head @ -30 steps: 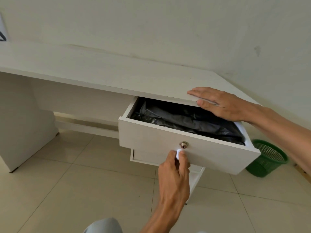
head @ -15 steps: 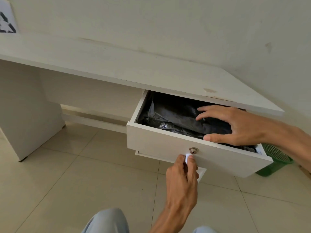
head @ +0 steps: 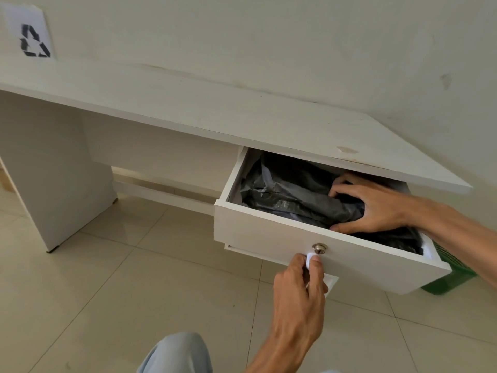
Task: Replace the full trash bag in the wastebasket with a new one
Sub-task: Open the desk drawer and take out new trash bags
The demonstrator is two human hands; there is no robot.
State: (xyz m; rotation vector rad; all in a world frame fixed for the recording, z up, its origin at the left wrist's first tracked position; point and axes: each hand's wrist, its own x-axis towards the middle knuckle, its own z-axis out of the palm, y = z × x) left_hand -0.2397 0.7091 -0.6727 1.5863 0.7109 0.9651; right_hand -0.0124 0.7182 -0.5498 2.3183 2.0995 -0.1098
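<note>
A white desk drawer (head: 269, 227) stands pulled out, full of folded black trash bags (head: 290, 192). My right hand (head: 376, 205) is inside the drawer, its fingers and thumb curled round a fold of a black bag. My left hand (head: 298, 294) pinches the small white drawer knob (head: 311, 258) just below the metal lock (head: 319, 248). A green mesh wastebasket (head: 451, 275) stands on the floor behind the drawer's right end, mostly hidden.
The white desk (head: 188, 109) runs along a pale wall, with a side panel (head: 45, 179) at the left. A recycling sign (head: 32, 40) hangs on the wall at top left. Pale floor tiles lie below, and my knee (head: 174, 354) shows at the bottom.
My right hand has left the desk top, gone into the drawer and closed on a black bag. My left hand stays on the knob. The view has shifted so the desk sits lower.
</note>
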